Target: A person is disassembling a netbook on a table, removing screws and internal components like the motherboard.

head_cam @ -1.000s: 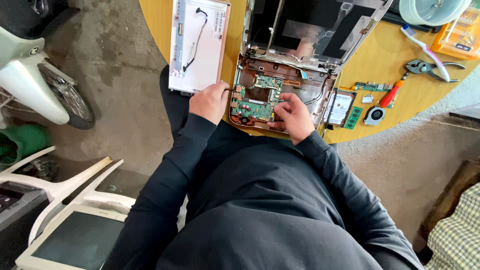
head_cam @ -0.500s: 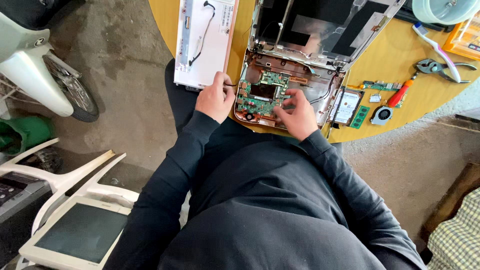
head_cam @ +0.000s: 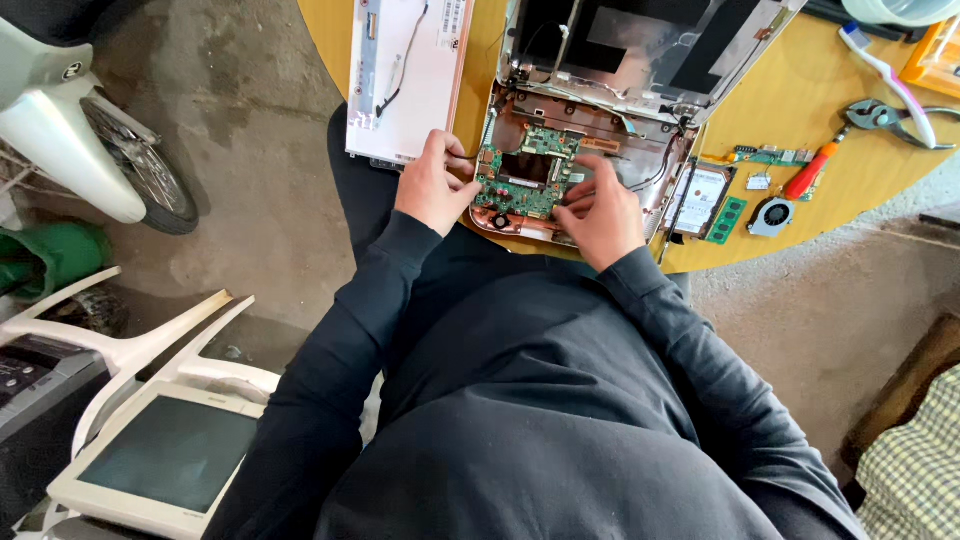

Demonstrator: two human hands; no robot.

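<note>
We have both hands on the green circuit board that sits in the opened laptop base at the near edge of the round yellow table. Our left hand rests at the board's left edge, fingers curled and thumb pressed toward it; it seems to pinch that edge, though the fingertips are hidden, so we cannot tell for sure. Our right hand lies on the board's right side with fingers bent down onto it, grasping nothing that we can make out. The laptop's lid stands open behind. A detached screen panel lies just left of the base. To the right lie a hard drive, a small fan, a red-handled screwdriver and pliers.
</note>
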